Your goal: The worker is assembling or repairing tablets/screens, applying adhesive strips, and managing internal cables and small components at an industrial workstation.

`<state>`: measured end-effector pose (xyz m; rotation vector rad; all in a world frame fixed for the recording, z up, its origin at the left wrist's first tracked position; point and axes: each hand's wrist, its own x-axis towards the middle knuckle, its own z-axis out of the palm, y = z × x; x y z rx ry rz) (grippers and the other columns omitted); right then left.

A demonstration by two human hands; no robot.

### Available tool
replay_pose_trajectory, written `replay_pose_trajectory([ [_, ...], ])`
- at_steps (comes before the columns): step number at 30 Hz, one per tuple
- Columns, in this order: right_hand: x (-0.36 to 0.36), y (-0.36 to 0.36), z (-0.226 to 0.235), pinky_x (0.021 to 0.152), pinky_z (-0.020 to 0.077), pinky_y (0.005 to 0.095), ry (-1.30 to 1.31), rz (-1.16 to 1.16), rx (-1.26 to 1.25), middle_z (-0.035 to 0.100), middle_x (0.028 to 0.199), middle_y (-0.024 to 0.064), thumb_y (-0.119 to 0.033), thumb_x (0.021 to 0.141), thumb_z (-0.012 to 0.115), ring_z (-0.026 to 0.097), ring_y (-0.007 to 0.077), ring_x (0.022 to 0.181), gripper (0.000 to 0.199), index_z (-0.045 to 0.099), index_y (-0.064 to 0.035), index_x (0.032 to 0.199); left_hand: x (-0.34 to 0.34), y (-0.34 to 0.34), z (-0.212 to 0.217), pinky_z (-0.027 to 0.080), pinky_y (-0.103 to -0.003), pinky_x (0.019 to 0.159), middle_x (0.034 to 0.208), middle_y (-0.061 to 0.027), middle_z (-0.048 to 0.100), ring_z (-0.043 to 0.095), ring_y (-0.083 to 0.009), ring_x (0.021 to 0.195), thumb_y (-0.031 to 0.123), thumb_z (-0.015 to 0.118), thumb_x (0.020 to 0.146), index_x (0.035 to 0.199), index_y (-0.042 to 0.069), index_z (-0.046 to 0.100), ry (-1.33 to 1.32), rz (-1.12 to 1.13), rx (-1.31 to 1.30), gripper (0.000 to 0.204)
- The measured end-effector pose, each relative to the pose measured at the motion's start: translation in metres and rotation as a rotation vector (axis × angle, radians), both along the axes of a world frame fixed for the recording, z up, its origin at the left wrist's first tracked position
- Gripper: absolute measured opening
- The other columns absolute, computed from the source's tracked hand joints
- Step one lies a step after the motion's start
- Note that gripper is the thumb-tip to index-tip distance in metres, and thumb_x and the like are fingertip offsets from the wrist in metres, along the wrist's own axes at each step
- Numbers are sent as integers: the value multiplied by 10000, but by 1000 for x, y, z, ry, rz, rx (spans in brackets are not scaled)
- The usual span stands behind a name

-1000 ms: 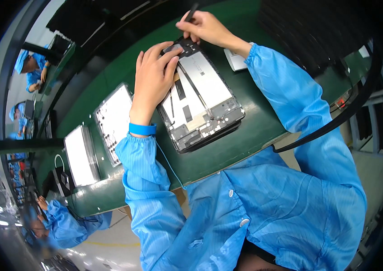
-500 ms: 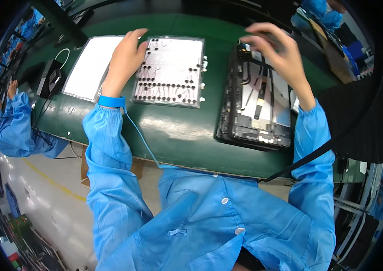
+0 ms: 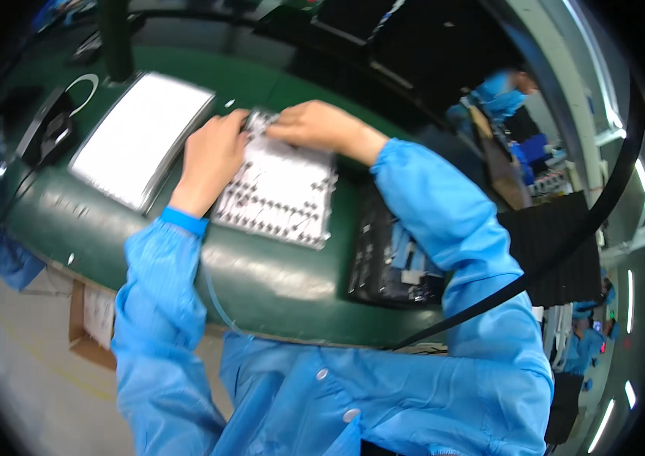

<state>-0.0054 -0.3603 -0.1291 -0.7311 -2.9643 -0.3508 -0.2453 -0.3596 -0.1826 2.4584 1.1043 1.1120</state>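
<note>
A flat white tray (image 3: 273, 201) lies on the green table, with rows of small parts on it that have round black heads and thin wires. My left hand (image 3: 212, 156) is at the tray's far left corner, its fingers curled together. Beside it, my right hand (image 3: 319, 125) reaches in over the tray's far edge with its fingers pressed together. The fingertips of both hands almost meet there; what they hold is too small and blurred to make out. To the right, a stack of black device frames (image 3: 372, 262) is partly hidden by my right sleeve.
A white sheet-like panel (image 3: 144, 137) in a clear frame lies left of the tray. Beyond it sit a black device (image 3: 47, 137) and a white cable loop (image 3: 87, 90). A black hose (image 3: 558, 247) crosses at the right. A blue cord runs from my left wristband.
My right hand has left the black frames and come left to the tray's far edge. My left hand stays near the tray's far left corner. The whole view has shifted and tilted.
</note>
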Motion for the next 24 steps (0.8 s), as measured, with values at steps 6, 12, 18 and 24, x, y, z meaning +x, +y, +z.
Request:
replay_pose_trajectory([
  [6, -20, -14, 11, 677, 532, 392, 239, -122, -49, 628, 824, 80, -50, 796, 661, 653, 275, 830, 266, 548, -102, 1031, -1, -14, 13, 519, -453, 784, 1027, -140, 689, 644, -349, 931, 101, 654, 884, 1145, 60, 648, -82, -35, 111, 264],
  [12, -37, -61, 31, 697, 526, 350, 778, -439, -489, 688, 849, 129, -47, 853, 709, 692, 286, 796, 294, 478, -44, 1034, 16, -28, 28, 485, -337, 620, 855, -82, 708, 614, -207, 672, 121, 743, 858, 990, 49, 727, -293, -125, -82, 151],
  [18, -27, -70, 15, 712, 531, 294, 994, -451, -595, 701, 844, 119, -48, 882, 718, 698, 184, 790, 310, 447, -31, 1031, 23, -29, 27, 339, -244, 511, 700, -19, 661, 430, -61, 552, 92, 745, 862, 925, 22, 748, -391, -188, -260, 94],
  [24, -23, -69, 12, 739, 529, 313, 1059, -479, -650, 713, 849, 118, -43, 891, 705, 705, 181, 803, 280, 458, -36, 1024, 17, -30, 27, 345, -225, 523, 710, -18, 653, 441, -50, 563, 61, 736, 867, 928, 11, 732, -375, -244, -262, 80],
])
